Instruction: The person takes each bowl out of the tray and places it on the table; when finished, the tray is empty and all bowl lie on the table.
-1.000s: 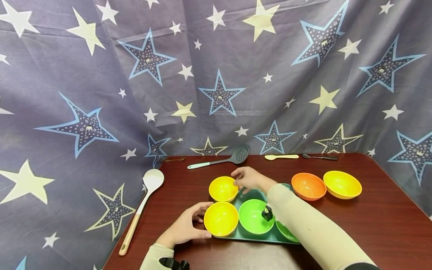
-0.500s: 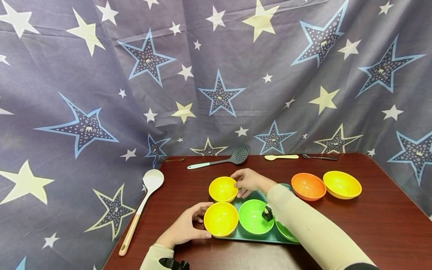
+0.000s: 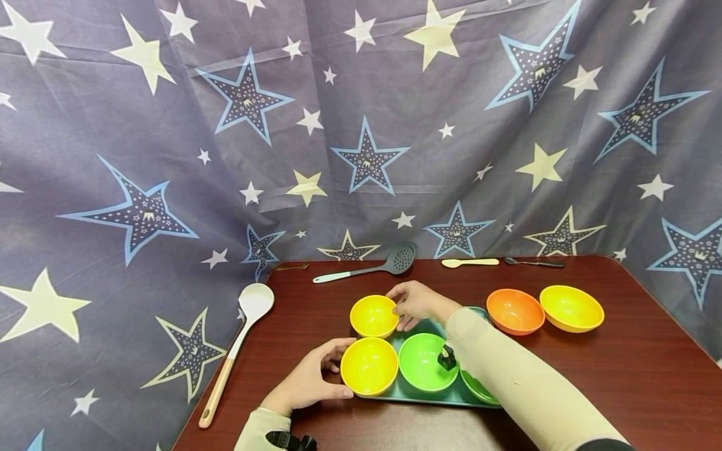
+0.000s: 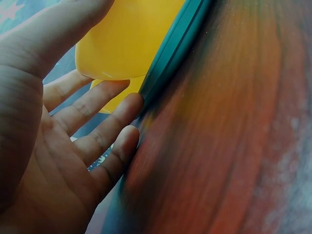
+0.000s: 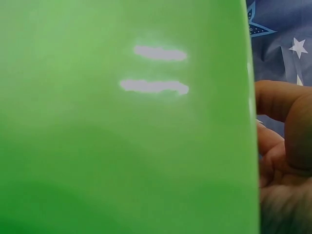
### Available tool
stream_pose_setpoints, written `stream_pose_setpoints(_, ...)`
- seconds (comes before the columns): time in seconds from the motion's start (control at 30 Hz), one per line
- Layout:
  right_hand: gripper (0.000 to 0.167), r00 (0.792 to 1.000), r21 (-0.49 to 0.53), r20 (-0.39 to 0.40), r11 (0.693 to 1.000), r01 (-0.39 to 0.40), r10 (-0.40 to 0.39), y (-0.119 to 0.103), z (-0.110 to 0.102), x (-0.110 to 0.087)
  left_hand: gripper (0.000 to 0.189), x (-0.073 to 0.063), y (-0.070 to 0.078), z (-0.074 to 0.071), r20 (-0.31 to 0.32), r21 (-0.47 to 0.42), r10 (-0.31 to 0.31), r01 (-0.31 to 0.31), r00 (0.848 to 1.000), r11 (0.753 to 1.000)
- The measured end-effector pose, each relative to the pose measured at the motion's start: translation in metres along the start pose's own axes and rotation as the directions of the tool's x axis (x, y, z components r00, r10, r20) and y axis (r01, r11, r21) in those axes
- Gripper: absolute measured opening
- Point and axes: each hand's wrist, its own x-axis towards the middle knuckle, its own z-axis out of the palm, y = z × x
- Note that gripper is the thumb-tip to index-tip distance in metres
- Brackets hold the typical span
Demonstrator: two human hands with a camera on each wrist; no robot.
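Note:
My left hand [image 3: 313, 374] rests at the left side of the near yellow bowl [image 3: 369, 366], thumb by its near rim and index finger by its far rim. In the left wrist view its other fingers [image 4: 112, 136] are spread loosely beside the teal tray edge [image 4: 170, 48]. Beyond that bowl, my right hand [image 3: 417, 304] touches the right rim of a second yellow bowl [image 3: 373, 316]. In the right wrist view a green bowl [image 5: 146, 146] hides much of that hand, so I cannot tell whether its fingers pinch the rim.
Another green bowl [image 3: 476, 389] is partly hidden by the right sleeve. An orange bowl [image 3: 516, 311] and a yellow bowl [image 3: 572, 308] stand at right. A ladle [image 3: 237, 341] lies at left; a slotted spoon [image 3: 395, 262], cream spoon [image 3: 470, 262] and dark utensil [image 3: 536, 262] lie along the back.
The right hand's lower fingers have shifted down slightly beside the far yellow bowl, which has moved very slightly to the right. The left hand has stayed in place.

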Motion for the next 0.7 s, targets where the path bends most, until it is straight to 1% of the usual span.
stream_pose_setpoints(0.33,0.039,0.999,-0.040,-0.043,0.999,0.008,-0.010,-0.007,-0.002,-0.004,0.078,-0.001,0.003,0.000,-0.002,0.001,-0.024,0.024,1.000,1.000)
stream_pose_setpoints(0.5,0.039,0.997,-0.059,-0.057,0.997,0.040,-0.044,-0.014,-0.005,-0.011,0.078,-0.001,0.003,0.000,-0.004,0.000,-0.024,0.024,1.000,1.000)
stream_pose_setpoints(0.7,0.039,0.993,-0.066,-0.071,0.994,0.089,-0.094,-0.020,-0.015,-0.018,0.078,-0.001,0.003,0.000,-0.003,0.001,-0.006,0.006,1.000,1.000)
